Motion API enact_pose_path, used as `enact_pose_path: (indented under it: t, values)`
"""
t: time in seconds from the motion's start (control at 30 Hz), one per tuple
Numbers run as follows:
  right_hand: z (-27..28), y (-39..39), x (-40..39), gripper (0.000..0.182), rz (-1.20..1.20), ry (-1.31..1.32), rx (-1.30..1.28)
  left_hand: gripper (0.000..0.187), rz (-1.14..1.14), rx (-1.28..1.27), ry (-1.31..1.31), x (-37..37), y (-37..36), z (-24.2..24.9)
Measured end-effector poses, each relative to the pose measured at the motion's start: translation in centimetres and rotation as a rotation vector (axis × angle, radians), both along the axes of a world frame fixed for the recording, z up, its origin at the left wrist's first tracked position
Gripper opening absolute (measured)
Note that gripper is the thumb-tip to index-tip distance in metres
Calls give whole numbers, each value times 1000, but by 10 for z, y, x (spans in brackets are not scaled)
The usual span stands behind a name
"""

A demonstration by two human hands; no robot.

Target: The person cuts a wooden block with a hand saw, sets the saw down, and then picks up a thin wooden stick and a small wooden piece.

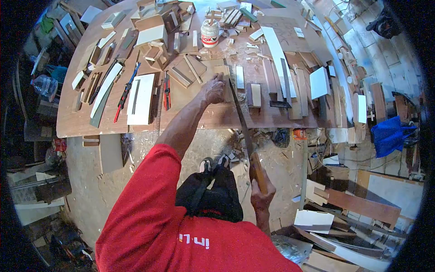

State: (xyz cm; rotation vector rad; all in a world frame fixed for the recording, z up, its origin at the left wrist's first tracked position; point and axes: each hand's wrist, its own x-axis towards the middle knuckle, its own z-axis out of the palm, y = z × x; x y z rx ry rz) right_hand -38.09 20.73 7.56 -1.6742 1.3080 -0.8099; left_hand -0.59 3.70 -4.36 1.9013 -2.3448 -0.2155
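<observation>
My right hand (263, 194) is closed round the wooden handle of a handsaw (244, 124), below the table's front edge. The saw's long dark blade points up and away from me, its far end at the right edge of a thin wooden board (221, 69). My left hand (214, 89) presses on that board, fingers bent over its near part, and covers some of it. Left of the hand lies a flat brown panel (186, 71) with wood strips on top. To the right of the blade are a small white-faced block (239, 77) and a dark-sided block (256, 96).
A white glue jar (210, 35) stands farther back on the wooden table (106, 123). Red-handled tools (167, 92), a white panel (141, 99) and many offcuts lie around. Stacked boards (362, 206) and a blue bag (392, 136) are at the right.
</observation>
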Motion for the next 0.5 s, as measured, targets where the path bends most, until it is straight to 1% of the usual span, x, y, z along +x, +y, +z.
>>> enact_pose_path:
  t: [0.07,0.1,0.17,0.2,0.23,0.27,0.33,0.37,0.4,0.43,0.47,0.5]
  values:
    - [0,-20,14,41,66,98,9,38,213,-140,147,-8,3,9]
    - [1,-23,15,41,64,101,9,38,211,-140,150,-11,2,13]
    - [1,-29,26,42,80,147,119,43,36,139,-131,-7,-3,28]
    - [1,-35,33,42,93,167,166,43,42,131,-142,-1,-8,27]
    - [12,-22,25,42,83,107,130,46,68,64,-100,-2,-6,15]
    - [12,-10,13,42,84,114,136,50,93,-3,-54,-5,-5,2]
    - [7,3,-5,42,-8,10,25,49,118,8,-21,-1,-9,-4]
    - [0,1,-8,41,1,78,20,48,141,24,9,0,-7,-7]
    - [-3,-6,0,41,-2,79,23,48,157,37,38,-2,-7,-9]
    - [-5,-21,15,41,34,74,67,48,153,37,41,-7,-5,3]
    - [-6,-31,25,41,72,69,114,46,170,62,17,-13,1,26]
    - [-9,-36,31,41,96,127,167,44,189,85,-14,-15,3,40]
